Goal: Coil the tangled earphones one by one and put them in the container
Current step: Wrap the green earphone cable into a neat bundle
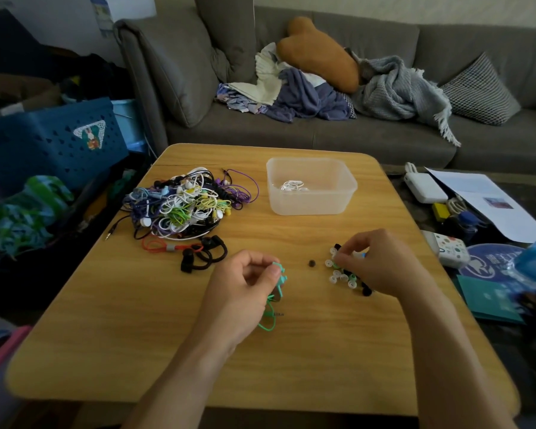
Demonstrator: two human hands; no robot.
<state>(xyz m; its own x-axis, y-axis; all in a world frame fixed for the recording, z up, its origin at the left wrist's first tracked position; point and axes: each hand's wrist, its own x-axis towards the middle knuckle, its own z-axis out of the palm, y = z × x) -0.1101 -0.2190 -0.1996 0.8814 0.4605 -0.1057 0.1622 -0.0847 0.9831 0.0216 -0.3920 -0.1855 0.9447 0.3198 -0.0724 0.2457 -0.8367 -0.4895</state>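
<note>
- Earphones (pixel 186 205) lie in a tangled heap on the left half of the wooden table (pixel 198 351): white, purple, yellow, lime, blue and black cords knotted through one another, with white buds showing here and there and a black plug trailing off toward the table's left edge.
- Just in front of the heap sits an orange-corded set (pixel 164 246) with black ear hooks (apart from the main knot, though close to it).
- One mint-green earphone (pixel 276 289) is in the left hand (pixel 245 289); that grip is closed round it, thumb and curled fingers pinching the bud end, while the cord hangs down in a loop onto the table below the hand.
- The right hand (pixel 375 261) reaches into a small cluster of loose ear tips (pixel 344 274), white, green and black; its fingertips are pinched together on one of them (which colour, I cannot tell).
- A single dark ear tip (pixel 312 263) lies alone between the two hands.
- The clear plastic container (pixel 311 209) stands at the far right of the table, well apart from both hands, with one white coiled earphone (pixel 293 185) resting on its bottom.
- A grey sofa (pixel 322 134) with cushions and crumpled cloths runs behind the table.
</note>
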